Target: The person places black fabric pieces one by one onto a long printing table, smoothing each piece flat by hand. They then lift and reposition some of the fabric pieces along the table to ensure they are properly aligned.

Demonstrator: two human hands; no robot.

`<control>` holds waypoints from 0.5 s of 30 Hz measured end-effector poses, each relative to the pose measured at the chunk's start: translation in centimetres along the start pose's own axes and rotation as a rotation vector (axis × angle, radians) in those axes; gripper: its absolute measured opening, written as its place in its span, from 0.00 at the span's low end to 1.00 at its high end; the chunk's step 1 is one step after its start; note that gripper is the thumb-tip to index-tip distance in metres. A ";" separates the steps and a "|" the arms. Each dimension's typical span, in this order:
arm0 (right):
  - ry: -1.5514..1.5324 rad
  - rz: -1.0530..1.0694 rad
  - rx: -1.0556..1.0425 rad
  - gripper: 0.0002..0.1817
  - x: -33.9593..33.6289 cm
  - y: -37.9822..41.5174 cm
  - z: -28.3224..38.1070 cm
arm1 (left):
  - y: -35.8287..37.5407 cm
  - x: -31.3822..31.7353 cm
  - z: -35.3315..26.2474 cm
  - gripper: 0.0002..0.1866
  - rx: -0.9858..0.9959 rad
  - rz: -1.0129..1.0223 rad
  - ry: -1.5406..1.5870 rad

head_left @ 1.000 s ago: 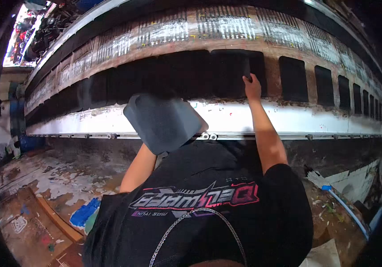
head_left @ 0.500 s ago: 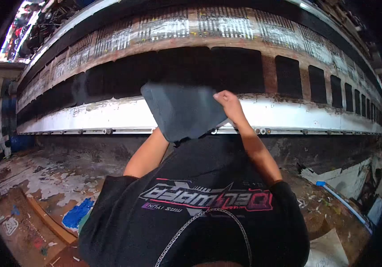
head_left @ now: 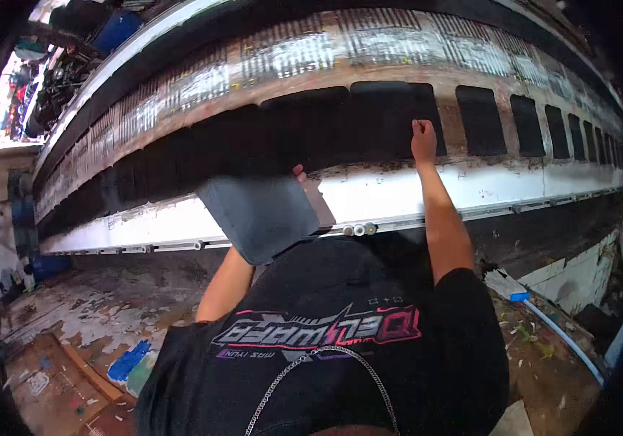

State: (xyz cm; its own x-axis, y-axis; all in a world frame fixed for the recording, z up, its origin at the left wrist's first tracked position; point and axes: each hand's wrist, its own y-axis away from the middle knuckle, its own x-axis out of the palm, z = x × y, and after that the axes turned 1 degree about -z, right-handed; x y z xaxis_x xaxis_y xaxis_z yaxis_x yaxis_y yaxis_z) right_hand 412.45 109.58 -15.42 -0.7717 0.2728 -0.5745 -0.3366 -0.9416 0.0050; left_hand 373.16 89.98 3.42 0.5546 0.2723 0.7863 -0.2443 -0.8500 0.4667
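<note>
A dark grey, roughly rectangular sheet or stack of fabric pieces [head_left: 261, 214] lies over my left forearm and hand, close in front of my chest. Most of my left hand [head_left: 299, 174] is hidden beneath it, with only fingertips showing past its right edge. My right hand [head_left: 424, 142] is closed, fingers pinched together, above a black rectangular piece [head_left: 384, 120] on the long table. Whatever those fingers hold, if anything, cannot be made out. Black pieces on the left side sit edge to edge in a row.
Along the long table [head_left: 369, 187] runs a white near edge with a metal rail [head_left: 428, 220]. Separate black rectangles [head_left: 481, 120] continue to the right. A blue-handled brush [head_left: 518, 296] leans at the lower right. Blue material [head_left: 129, 360] lies on the stained floor [head_left: 108, 312].
My right hand has moved away from the grey sheet, right and slightly up over the table. The sheet in my left hand has shifted left and lower, and the view has turned somewhat.
</note>
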 end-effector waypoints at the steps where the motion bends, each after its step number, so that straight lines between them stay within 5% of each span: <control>1: -0.007 0.005 0.017 0.19 -0.6 -0.2 -0.6 | -0.3 0.4 1.0 0.29 0.003 -0.031 -0.013; 15: 0.031 0.089 0.015 0.24 -0.7 0.0 -0.4 | -2.0 3.9 6.6 0.30 0.086 -0.210 -0.068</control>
State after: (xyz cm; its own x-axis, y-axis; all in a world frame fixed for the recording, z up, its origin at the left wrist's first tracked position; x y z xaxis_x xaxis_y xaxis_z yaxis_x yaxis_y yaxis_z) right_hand 413.22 109.26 -15.33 -0.7821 0.1816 -0.5961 -0.2757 -0.9587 0.0697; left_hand 381.05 89.77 2.86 0.6395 0.4181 0.6451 -0.0514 -0.8140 0.5786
